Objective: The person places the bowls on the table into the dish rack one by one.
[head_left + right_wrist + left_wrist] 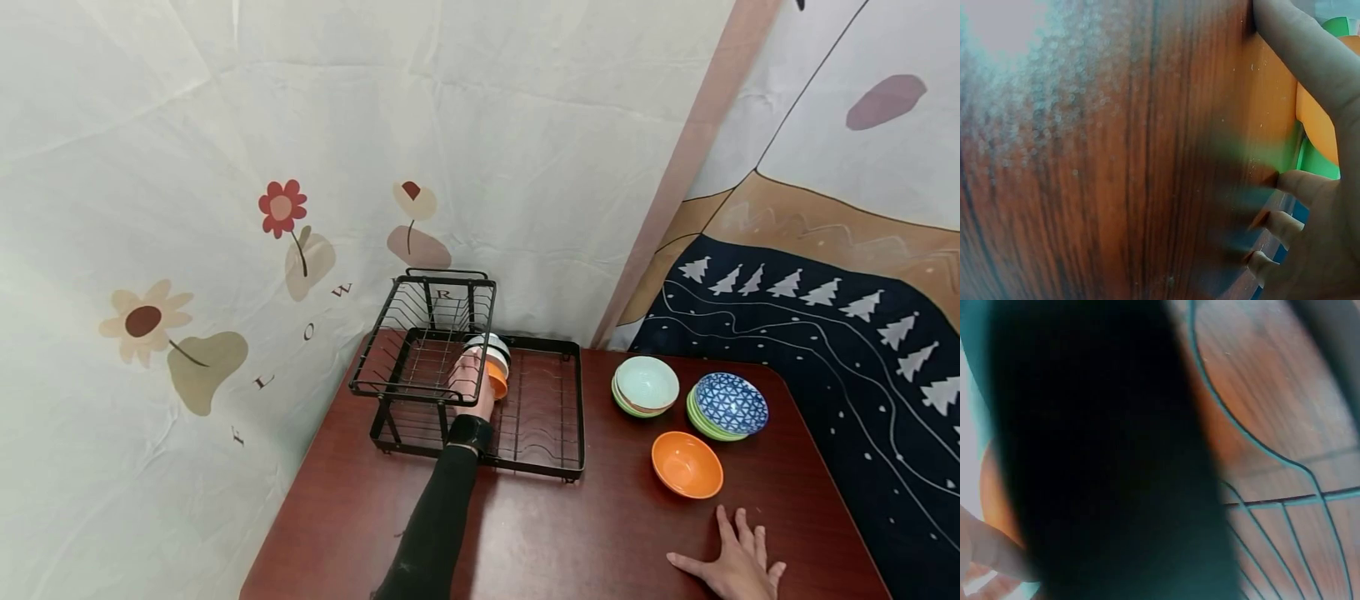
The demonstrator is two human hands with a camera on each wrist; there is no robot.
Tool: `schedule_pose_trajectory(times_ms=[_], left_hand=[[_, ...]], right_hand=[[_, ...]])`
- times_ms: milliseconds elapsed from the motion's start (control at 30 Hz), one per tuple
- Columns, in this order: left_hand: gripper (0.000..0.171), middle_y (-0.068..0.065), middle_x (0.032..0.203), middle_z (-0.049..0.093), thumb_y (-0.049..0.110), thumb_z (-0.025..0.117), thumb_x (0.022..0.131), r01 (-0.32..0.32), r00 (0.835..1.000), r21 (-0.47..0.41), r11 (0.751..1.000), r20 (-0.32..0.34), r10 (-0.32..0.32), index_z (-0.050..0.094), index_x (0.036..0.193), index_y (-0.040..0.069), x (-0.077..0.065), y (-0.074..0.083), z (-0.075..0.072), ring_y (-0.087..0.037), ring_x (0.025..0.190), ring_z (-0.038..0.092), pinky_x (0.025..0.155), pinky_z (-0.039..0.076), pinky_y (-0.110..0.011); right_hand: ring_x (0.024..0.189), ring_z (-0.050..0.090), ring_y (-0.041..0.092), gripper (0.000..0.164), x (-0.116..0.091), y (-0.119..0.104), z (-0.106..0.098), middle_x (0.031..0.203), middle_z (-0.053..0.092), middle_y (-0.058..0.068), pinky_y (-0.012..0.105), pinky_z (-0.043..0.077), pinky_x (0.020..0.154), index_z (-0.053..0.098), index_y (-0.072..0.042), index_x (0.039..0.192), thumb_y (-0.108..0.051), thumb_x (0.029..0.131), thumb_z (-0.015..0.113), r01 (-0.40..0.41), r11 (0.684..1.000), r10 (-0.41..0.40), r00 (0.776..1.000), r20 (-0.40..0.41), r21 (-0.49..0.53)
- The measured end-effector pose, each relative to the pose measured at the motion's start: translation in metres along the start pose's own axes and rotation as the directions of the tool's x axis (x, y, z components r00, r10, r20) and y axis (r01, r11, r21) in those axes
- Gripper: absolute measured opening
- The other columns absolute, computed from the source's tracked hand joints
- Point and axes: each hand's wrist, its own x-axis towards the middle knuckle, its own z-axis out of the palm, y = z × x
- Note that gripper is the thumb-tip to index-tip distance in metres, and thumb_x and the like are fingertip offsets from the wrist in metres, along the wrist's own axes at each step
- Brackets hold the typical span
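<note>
My left hand (pixel 468 379) reaches under the upper tier of a black two-tier dish rack (pixel 577 408), partly behind its wires. Its fingers hold an orange bowl (pixel 497 380) that stands on its side in the lower tier. Beside that bowl, toward the wall, are white bowls (pixel 495 343), also tipped up. In the left wrist view a dark blurred shape covers much of the scene; the thumb (pixel 997 550) overlaps the bowl's orange side. My right hand (pixel 738 571) rests on the table with fingers spread, just in front of another orange bowl (pixel 687 465).
Right of the rack stands a stack topped by a pale mint bowl (pixel 647 383). A blue-patterned bowl (pixel 731 403) tops another stack with green bowls under it. The reddish-brown table (pixel 555 533) meets printed cloth (pixel 525 167) at the back.
</note>
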Motion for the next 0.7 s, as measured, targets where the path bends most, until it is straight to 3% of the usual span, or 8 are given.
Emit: schedule_pose_trajectory(times_ms=[33,100,167,300,367,500,567,700], left_hand=[[0.033,-0.008,0.088,0.070,0.033,0.084,0.095,-0.006,0.998,-0.010,1.000,0.056,0.007,0.069,0.109,0.006,-0.005,0.002,-0.006,-0.020,0.063,0.063,0.055,0.052,-0.030],[0.047,-0.008,0.098,0.073,0.036,0.091,0.083,-0.027,0.997,0.026,0.999,0.066,0.026,0.071,0.116,0.009,-0.008,0.001,-0.020,-0.020,0.071,0.068,0.062,0.056,-0.029],[0.051,-0.007,0.102,0.074,0.036,0.093,0.076,-0.055,0.997,0.040,0.998,0.065,0.052,0.073,0.116,0.012,-0.007,0.000,-0.023,-0.020,0.075,0.069,0.065,0.056,-0.028],[0.045,-0.012,0.106,0.074,0.027,0.089,0.079,-0.093,0.988,-0.159,0.983,0.111,0.112,0.074,0.119,0.013,-0.005,-0.008,-0.037,-0.026,0.081,0.070,0.066,0.058,-0.035],[0.045,-0.013,0.108,0.074,0.019,0.085,0.082,-0.107,0.977,-0.301,0.948,0.145,0.156,0.073,0.125,0.012,-0.007,-0.012,-0.043,-0.028,0.083,0.071,0.066,0.059,-0.038],[0.049,-0.007,0.123,0.074,0.016,0.082,0.088,-0.148,0.954,-0.514,0.845,0.151,0.259,0.070,0.136,0.013,-0.018,-0.020,-0.060,-0.026,0.103,0.072,0.078,0.062,-0.041],[0.049,-0.006,0.132,0.073,0.018,0.081,0.091,-0.197,0.944,-0.567,0.800,0.111,0.310,0.071,0.139,0.014,-0.027,-0.025,-0.067,-0.026,0.117,0.072,0.084,0.063,-0.041],[0.051,-0.002,0.142,0.072,0.028,0.082,0.095,-0.306,0.910,-0.606,0.734,0.040,0.412,0.070,0.144,0.019,-0.052,-0.041,-0.080,-0.024,0.133,0.068,0.096,0.064,-0.041]], right_hand=[[0.157,-0.027,0.067,0.164,-0.001,0.000,0.000,0.170,-0.013,0.046,0.090,-0.019,0.121,0.007,0.014,0.166,-0.085,0.064,0.089,0.001,1.000,-0.001,1.000,0.000,-0.001],[0.157,-0.027,0.067,0.164,-0.001,0.000,0.000,0.170,-0.013,0.046,0.090,-0.019,0.121,0.007,0.014,0.166,-0.085,0.065,0.089,0.003,1.000,-0.003,1.000,0.001,-0.002],[0.157,-0.027,0.068,0.163,-0.001,0.000,0.000,0.170,-0.013,0.046,0.090,-0.019,0.120,0.007,0.014,0.166,-0.085,0.066,0.089,0.005,1.000,-0.005,1.000,0.003,-0.002],[0.156,-0.028,0.067,0.163,0.001,-0.001,-0.001,0.170,-0.015,0.046,0.089,-0.020,0.120,0.005,0.014,0.167,-0.086,0.066,0.088,0.004,1.000,-0.004,1.000,0.010,0.003],[0.156,-0.029,0.067,0.164,0.001,-0.001,-0.001,0.170,-0.016,0.046,0.089,-0.020,0.121,0.005,0.013,0.167,-0.086,0.066,0.087,0.001,1.000,-0.001,1.000,0.011,0.003],[0.156,-0.028,0.067,0.164,0.002,0.000,-0.003,0.170,-0.015,0.046,0.089,-0.020,0.121,0.006,0.013,0.167,-0.086,0.065,0.089,-0.014,1.000,0.014,1.000,0.010,-0.001],[0.156,-0.028,0.067,0.165,0.003,0.000,-0.003,0.170,-0.015,0.046,0.089,-0.020,0.120,0.006,0.014,0.167,-0.085,0.065,0.089,-0.016,1.000,0.016,1.000,0.015,-0.002],[0.154,-0.031,0.067,0.164,0.002,-0.001,-0.002,0.169,-0.018,0.046,0.089,-0.020,0.120,0.003,0.013,0.167,-0.087,0.067,0.086,0.000,1.000,0.000,1.000,0.029,0.000]])
